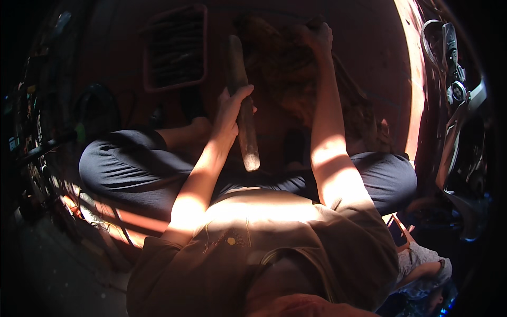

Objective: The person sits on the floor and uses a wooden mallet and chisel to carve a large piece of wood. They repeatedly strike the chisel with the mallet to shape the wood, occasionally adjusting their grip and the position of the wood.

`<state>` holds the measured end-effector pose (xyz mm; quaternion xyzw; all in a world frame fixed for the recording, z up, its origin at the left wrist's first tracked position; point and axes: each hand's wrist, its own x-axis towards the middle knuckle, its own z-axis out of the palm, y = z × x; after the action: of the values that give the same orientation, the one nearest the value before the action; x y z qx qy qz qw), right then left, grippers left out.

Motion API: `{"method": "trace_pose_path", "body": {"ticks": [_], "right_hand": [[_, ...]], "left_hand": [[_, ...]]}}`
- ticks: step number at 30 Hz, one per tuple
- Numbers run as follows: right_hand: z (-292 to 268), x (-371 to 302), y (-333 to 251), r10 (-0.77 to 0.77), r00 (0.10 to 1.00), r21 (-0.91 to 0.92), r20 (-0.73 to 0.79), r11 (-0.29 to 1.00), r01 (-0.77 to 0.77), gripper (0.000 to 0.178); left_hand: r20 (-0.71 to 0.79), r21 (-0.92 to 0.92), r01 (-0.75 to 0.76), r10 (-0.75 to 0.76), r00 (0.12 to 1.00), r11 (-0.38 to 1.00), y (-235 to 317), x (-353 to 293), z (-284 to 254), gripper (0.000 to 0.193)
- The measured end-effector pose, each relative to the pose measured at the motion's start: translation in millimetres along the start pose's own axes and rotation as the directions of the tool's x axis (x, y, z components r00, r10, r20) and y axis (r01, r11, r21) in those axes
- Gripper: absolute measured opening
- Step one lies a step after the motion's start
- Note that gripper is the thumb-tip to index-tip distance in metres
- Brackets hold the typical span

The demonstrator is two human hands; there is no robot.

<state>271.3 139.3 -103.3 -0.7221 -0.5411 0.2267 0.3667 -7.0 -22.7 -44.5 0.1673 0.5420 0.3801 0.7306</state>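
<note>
My left hand (232,108) is closed around the middle of a thick, rounded wooden stick (248,137). One end of the stick points away from me, and the other hangs over my lap in the light. Farther off, my right hand (318,39) reaches out beside a brown, fibrous heap (280,66) on the floor. Its fingers are curled round something dark that shade hides. The heap's strands trail toward my right knee, and its exact kind is too dim to tell.
A pink-rimmed tray (205,47) of dark, long pieces lies on the reddish floor at the far left. My crossed legs in dark trousers (132,169) flank the work. Along the right stands a metal frame (475,100). Behind me at the right is another person (422,267).
</note>
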Motion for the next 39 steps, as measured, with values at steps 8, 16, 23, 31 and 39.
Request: {"method": "trace_pose_path", "body": {"ticks": [8, 16, 23, 31, 39], "right_hand": [[-2, 5, -14, 0.164, 0.968, 0.380, 0.190, 0.897, -0.227, 0.039], [-22, 13, -7, 0.244, 0.960, 0.111, -0.139, 0.967, -0.230, 0.033], [-4, -1, -17, 0.159, 0.969, 0.406, 0.188, 0.886, -0.224, 0.037], [-27, 14, -16, 0.245, 0.965, 0.163, -0.096, 0.960, -0.228, 0.042], [-4, 10, 0, -0.045, 0.993, -0.136, -0.105, 0.990, 0.031, 0.043]], "left_hand": [[-0.029, -0.003, -0.021, 0.021, 0.999, 1.000, 3, 5, 1, 0.036], [-0.030, 0.005, -0.010, 0.010, 0.999, 1.000, 1, 9, 2, 0.034], [-0.023, 0.004, -0.008, 0.008, 1.000, 1.000, 3, 6, 4, 0.034], [-0.042, -0.015, -0.011, 0.011, 0.999, 1.000, 1, 9, 1, 0.032], [-0.008, -0.021, -0.012, 0.012, 1.000, 1.000, 3, 7, 4, 0.033]]}}
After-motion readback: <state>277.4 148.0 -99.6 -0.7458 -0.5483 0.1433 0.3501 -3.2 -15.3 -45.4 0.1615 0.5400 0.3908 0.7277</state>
